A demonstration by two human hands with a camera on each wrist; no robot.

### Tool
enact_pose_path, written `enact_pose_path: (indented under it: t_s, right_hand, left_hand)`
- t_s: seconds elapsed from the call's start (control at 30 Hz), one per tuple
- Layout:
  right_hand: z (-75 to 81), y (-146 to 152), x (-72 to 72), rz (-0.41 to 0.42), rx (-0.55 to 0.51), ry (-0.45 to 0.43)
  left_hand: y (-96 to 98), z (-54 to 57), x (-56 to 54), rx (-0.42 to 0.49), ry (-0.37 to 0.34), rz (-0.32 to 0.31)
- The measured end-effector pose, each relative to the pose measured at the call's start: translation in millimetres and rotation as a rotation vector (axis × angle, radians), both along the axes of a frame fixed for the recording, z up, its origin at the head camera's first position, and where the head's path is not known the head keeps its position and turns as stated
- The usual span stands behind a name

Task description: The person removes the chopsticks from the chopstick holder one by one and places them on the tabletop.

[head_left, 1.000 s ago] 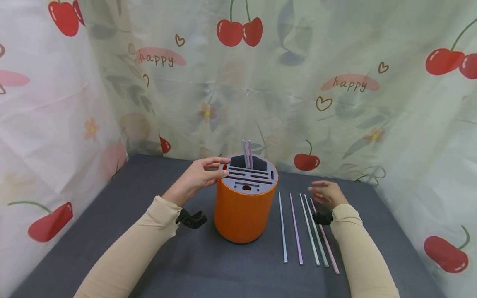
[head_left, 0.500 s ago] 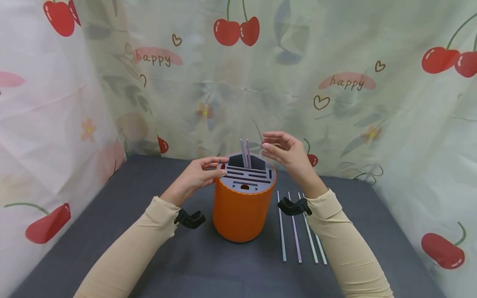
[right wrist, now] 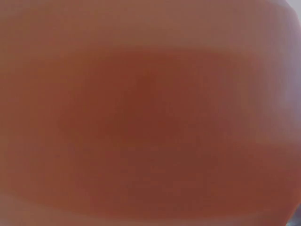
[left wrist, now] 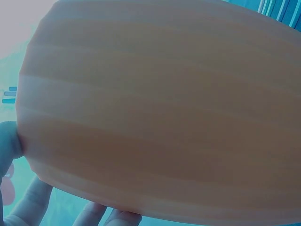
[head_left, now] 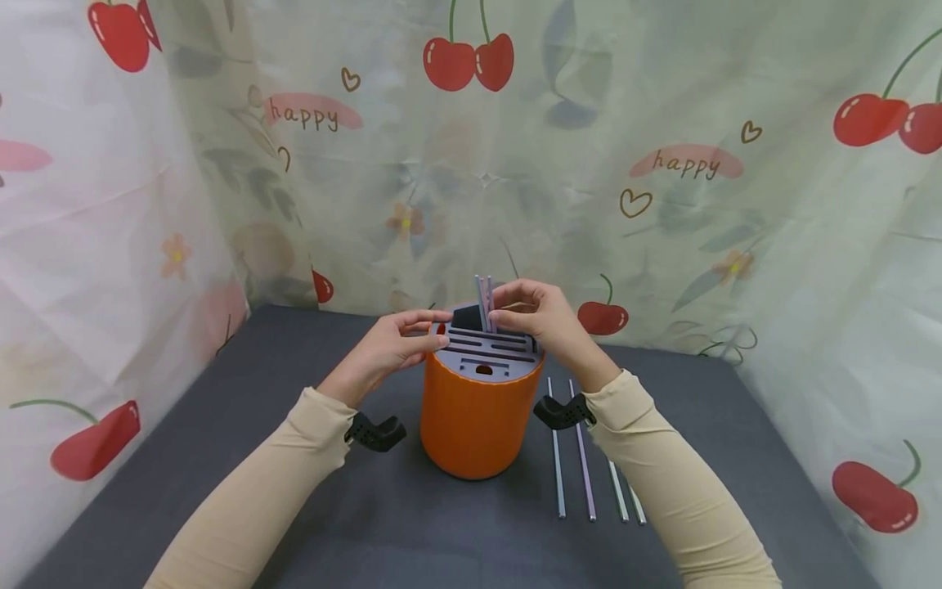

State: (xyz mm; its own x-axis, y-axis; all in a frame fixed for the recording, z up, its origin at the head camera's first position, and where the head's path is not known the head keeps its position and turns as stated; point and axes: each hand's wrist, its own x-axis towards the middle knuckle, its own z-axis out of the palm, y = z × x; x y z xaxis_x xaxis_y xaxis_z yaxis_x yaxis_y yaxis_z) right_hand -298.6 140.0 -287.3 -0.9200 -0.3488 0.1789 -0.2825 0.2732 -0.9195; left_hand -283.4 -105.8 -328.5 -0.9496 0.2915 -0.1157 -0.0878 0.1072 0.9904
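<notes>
An orange cylindrical utensil holder [head_left: 474, 417] with a grey slotted top stands upright on the dark table. Up from its back compartment rise three thin metallic chopsticks [head_left: 481, 296]. My left hand [head_left: 390, 343] holds the holder's left rim, thumb on the near side and fingers on the far side; the left wrist view shows its fingers [left wrist: 35, 200] along the orange wall. At the back compartment, my right hand [head_left: 540, 315] pinches the rightmost upright chopstick between thumb and fingers. The right wrist view is filled by the blurred orange wall [right wrist: 150, 117].
Several chopsticks [head_left: 581, 458] lie roughly parallel on the table [head_left: 412, 540] to the right of the holder, some partly hidden under the right forearm. A cherry-patterned curtain [head_left: 368, 204] encloses the back and sides.
My right hand has moved from above the loose chopsticks, up and left, to the upright ones in the holder. The left hand stays on the rim.
</notes>
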Motion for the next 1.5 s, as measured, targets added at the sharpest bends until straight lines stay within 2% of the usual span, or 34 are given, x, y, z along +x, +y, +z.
enact_pose_path:
  t_s: [0.13,0.23,0.33,0.47,0.6,0.7,0.77,0.87,1.03,1.17,1.37,1.5]
  right_hand:
    - [2.7,0,0.1,0.002,-0.040,0.001]
    - [12.9,3,2.1,0.005,-0.135,0.037]
    - [33.2,12,4.5,0.006,-0.324,0.103]
    - [71.2,32,9.0,0.009,-0.653,0.198]
    - [105.1,61,15.5,-0.036,-0.900,0.264]
    - [116.1,84,18.3,-0.115,-0.968,0.267]
    - [113.7,97,17.2,-0.165,-0.956,0.238]
    - [95.2,111,9.1,-0.215,-0.882,0.182]
    - [39.0,130,-9.3,-0.264,-0.665,0.084]
    - [-11.7,141,-20.6,-0.306,-0.448,-0.038]
    - [-81.8,147,-31.7,-0.399,-0.031,-0.190]
    - [-119.6,145,-32.9,-0.435,0.127,-0.259]
  left_hand:
    - [0.0,-1.2,-0.1,0.000,-0.003,-0.002]
    - [-0.1,-1.4,0.1,0.006,-0.002,-0.002]
    - [-0.2,-1.0,0.3,0.009,0.002,-0.001]
    - [-0.3,-0.3,0.5,0.012,0.005,0.001]
    - [0.0,0.2,0.9,0.013,0.005,0.001]
    - [0.2,0.7,1.4,0.010,0.003,0.003]
    - [0.1,1.0,1.8,0.009,0.001,0.005]
    - [-0.5,1.4,2.0,0.010,0.006,0.006]
    - [-0.6,0.2,1.4,0.012,0.012,-0.010]
    - [-0.3,-0.7,0.7,0.009,0.011,-0.013]
    - [0.2,-0.8,0.1,0.004,0.014,-0.003]
    - [-0.1,-0.7,0.4,0.002,0.013,0.003]
